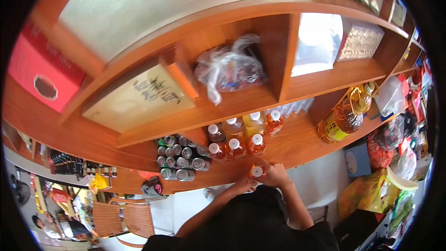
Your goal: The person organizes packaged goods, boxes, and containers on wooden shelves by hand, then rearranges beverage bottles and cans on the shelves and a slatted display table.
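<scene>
My right hand (276, 175) is wrapped round an orange bottle with a white cap (257, 171), held upright at the front edge of the wooden counter. Close by on its left, my left hand (243, 185) has its fingers bent near the bottle's lower part; whether it grips the bottle is unclear. Just beyond my hands stand several white-capped bottles (234, 145) in rows, some orange, some yellow or dark. To their left is a group of silver-topped cans (182, 162).
Shelves above hold a cream box (141, 97), a clear plastic bag (229, 67) and a red box (44, 72). A large oil bottle (341, 122) stands at the right. Below are a wicker chair (108, 217) and a yellow bag (362, 190). A person (46, 227) is far left.
</scene>
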Available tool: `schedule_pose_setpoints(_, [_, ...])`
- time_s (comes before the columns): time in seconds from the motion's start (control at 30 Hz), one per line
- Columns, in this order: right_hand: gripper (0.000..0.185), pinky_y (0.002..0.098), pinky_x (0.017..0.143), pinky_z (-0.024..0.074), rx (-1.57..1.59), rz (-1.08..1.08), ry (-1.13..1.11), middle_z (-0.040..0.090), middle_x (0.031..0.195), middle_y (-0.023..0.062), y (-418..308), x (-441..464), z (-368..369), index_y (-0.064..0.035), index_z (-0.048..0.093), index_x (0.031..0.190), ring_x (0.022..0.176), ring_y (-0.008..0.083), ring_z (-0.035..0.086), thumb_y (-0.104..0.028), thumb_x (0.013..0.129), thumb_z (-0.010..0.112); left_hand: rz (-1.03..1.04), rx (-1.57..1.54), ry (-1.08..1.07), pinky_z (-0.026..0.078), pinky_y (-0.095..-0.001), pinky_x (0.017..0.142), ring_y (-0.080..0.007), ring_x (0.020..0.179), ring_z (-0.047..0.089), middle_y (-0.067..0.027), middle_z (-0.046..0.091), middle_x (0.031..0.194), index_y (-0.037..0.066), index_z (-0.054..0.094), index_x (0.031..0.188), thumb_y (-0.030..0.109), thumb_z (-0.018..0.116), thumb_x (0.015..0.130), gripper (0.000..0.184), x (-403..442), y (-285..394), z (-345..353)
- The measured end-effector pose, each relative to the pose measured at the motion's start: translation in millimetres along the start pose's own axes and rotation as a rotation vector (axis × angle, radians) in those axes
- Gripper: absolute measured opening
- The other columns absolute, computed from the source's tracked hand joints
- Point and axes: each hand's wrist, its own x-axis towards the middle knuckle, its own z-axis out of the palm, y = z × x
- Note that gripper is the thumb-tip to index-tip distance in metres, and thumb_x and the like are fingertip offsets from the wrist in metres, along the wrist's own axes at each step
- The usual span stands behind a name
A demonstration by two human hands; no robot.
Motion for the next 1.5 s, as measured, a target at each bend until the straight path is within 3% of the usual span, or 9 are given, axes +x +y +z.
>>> schedule_pose_setpoints(0.2, [0.055, 0.0486, 0.075, 0.0560, 0.124, -0.017, -0.120, 0.070, 0.093, 0.0221, 70.3, 24.4, -63.8, -0.0084, 0.060, 0.119, 0.088, 0.0427, 0.068, -0.037, 0.077, 0.080, -0.061, -0.130, 0.030, 0.054, -0.0337, 0.084, -0.0215, 0.100, 0.068, -0.0127, 0.060, 0.131, 0.002, 0.048, 0.134, 0.032, 0.059, 0.099, 0.047, 51.5, 54.4, 46.9])
schedule_pose_setpoints(0.33, [0.050, 0.0459, 0.084, 0.0550, 0.319, -0.275, 0.011, 0.065, 0.115, 0.0235, 103.1, 50.4, -72.5, -0.0047, 0.059, 0.121, 0.101, 0.0419, 0.065, -0.015, 0.076, 0.078, -0.023, -0.302, 0.129, 0.055, -0.0347, 0.084, -0.0242, 0.104, 0.068, -0.0139, 0.057, 0.135, 0.004, 0.041, 0.139, 0.027, 0.057, 0.099, 0.049, 86.4, 59.3, 55.7])
schedule_pose_setpoints(0.47, [0.052, 0.0456, 0.095, 0.0491, 0.447, -0.208, -0.023, 0.060, 0.123, 0.0221, 122.3, 75.4, -66.6, -0.0055, 0.061, 0.123, 0.115, 0.0412, 0.058, -0.014, 0.074, 0.078, 0.025, -0.490, 0.227, 0.057, -0.0353, 0.082, -0.0240, 0.100, 0.069, -0.0135, 0.058, 0.135, 0.003, 0.028, 0.149, 0.021, 0.057, 0.098, 0.062, 102.3, 67.0, 54.8])
schedule_pose_setpoints(0.73, [0.049, 0.0500, 0.110, 0.0347, 0.304, -0.279, -0.009, 0.049, 0.137, 0.0171, 126.6, 102.4, -64.9, -0.0071, 0.066, 0.118, 0.137, 0.0428, 0.034, -0.020, 0.073, 0.080, 0.125, -0.244, 0.327, 0.054, -0.0282, 0.077, -0.0161, 0.091, 0.066, -0.0159, 0.052, 0.141, 0.010, 0.013, 0.159, 0.013, 0.061, 0.094, 0.080, 86.7, 72.6, 62.3])
schedule_pose_setpoints(0.93, [0.035, 0.0443, 0.092, 0.0508, 0.632, -0.159, -0.097, 0.064, 0.118, 0.0204, 131.0, 117.8, -102.7, -0.0086, 0.069, 0.113, 0.114, 0.0393, 0.060, -0.015, 0.079, 0.075, 0.106, -0.227, 0.396, 0.054, -0.0287, 0.077, -0.0161, 0.091, 0.066, -0.0182, 0.051, 0.141, 0.015, 0.012, 0.159, 0.010, 0.059, 0.096, 0.079, 83.8, 73.1, 65.0])
schedule_pose_setpoints(1.03, [0.037, 0.0482, 0.086, 0.0523, 0.406, -0.059, 0.000, 0.069, 0.102, 0.0233, 127.1, 136.7, -110.6, -0.0054, 0.064, 0.118, 0.098, 0.0401, 0.066, -0.013, 0.082, 0.067, 0.142, -0.206, 0.388, 0.054, -0.0292, 0.078, -0.0164, 0.091, 0.066, -0.0181, 0.050, 0.141, 0.018, 0.011, 0.160, 0.010, 0.058, 0.096, 0.080, 75.9, 65.4, 69.5])
schedule_pose_setpoints(1.17, [0.023, 0.0513, 0.079, 0.0518, 0.257, -0.035, -0.060, 0.068, 0.099, 0.0245, 110.7, 147.0, -127.8, -0.0046, 0.067, 0.107, 0.094, 0.0440, 0.064, -0.013, 0.087, 0.061, 0.142, -0.167, 0.316, 0.055, -0.0297, 0.080, -0.0183, 0.092, 0.067, -0.0180, 0.053, 0.139, 0.020, 0.006, 0.160, 0.008, 0.056, 0.097, 0.082, 69.5, 66.3, 65.3])
schedule_pose_setpoints(1.27, [0.020, 0.0510, 0.078, 0.0522, 0.348, -0.192, 0.168, 0.068, 0.098, 0.0241, 127.1, 160.2, -87.8, -0.0047, 0.067, 0.104, 0.094, 0.0447, 0.063, -0.016, 0.089, 0.060, 0.018, -0.278, 0.297, 0.055, -0.0321, 0.084, -0.0206, 0.093, 0.068, -0.0175, 0.054, 0.140, 0.021, 0.004, 0.160, 0.007, 0.054, 0.099, 0.080, 62.0, 93.3, 68.4])
schedule_pose_setpoints(1.5, [0.019, 0.0526, 0.078, 0.0518, 0.363, -0.099, 0.184, 0.067, 0.098, 0.0247, 118.6, 142.5, -78.7, -0.0052, 0.068, 0.104, 0.095, 0.0461, 0.063, -0.017, 0.089, 0.063, 0.128, -0.504, 0.338, 0.055, -0.0436, 0.091, -0.0247, 0.098, 0.068, -0.0175, 0.040, 0.153, 0.025, 0.006, 0.157, 0.000, 0.048, 0.095, 0.079, 72.1, 107.7, 81.1])
